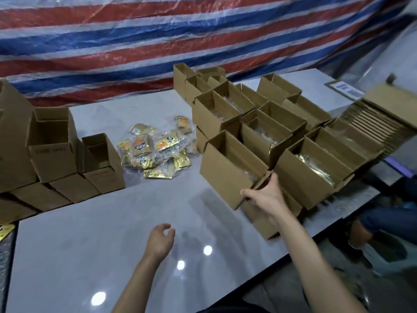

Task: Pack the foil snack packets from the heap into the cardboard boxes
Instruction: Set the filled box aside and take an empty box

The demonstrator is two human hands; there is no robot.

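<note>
"So why is the nearest cardboard box [225, 175] tipped like that?"

"The right grip [263, 195] pinches its near flap, thumb on one side and fingers on the other. I'd say that is to draw it away from the other boxes [270, 123] and turn its mouth toward the packer."

"And the left grip [160, 238]?"

"Loosely curled and holding nothing, above the bare counter [90, 233]. It is probably kept free to fetch packets."

"Where are they?"

"The heap of foil packets [155, 150] lies mid-counter, between the empty boxes [54, 143] on the left and the right-hand cluster, which looks handy for filling either side."
</note>
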